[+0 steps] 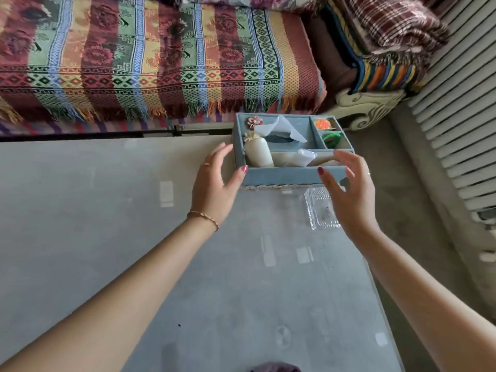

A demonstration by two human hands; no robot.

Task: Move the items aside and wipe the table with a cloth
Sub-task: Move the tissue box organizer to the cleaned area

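Head view, looking down on a grey glass-topped table point(107, 210). At the table's far right corner stands a blue fabric-covered organizer box point(291, 176) with 4 compartments. The largest compartment holds a tissue dispenser with a white tissue point(284, 127) drawn up through its slot; a pink fabric flower point(255, 121) decorates the box's far left corner. The long front compartment holds a white cylindrical bottle point(258, 152), lying tilted, and a crumpled clear plastic wrapper point(303, 157). Of the 2 small compartments at the right, the farther holds an orange object point(321, 123) and the nearer a green one point(331, 138); neither can be identified further.

The left hand point(214, 183) is at the box's near left corner, fingers spread and relaxed, thumb tip touching the front wall; whether the other fingers touch the side wall cannot be told. The right hand point(349, 189) hovers at the box's near right corner, fingers spread and loosely bent, gripping nothing; contact with the box cannot be told. A clear cut-glass dish point(319, 210) sits on the table just in front of the box, partly behind the right hand.

Beyond the table lies a sofa under a striped patterned blanket point(147, 63). A purple fabric edge point(273, 367) shows at the bottom of the frame.
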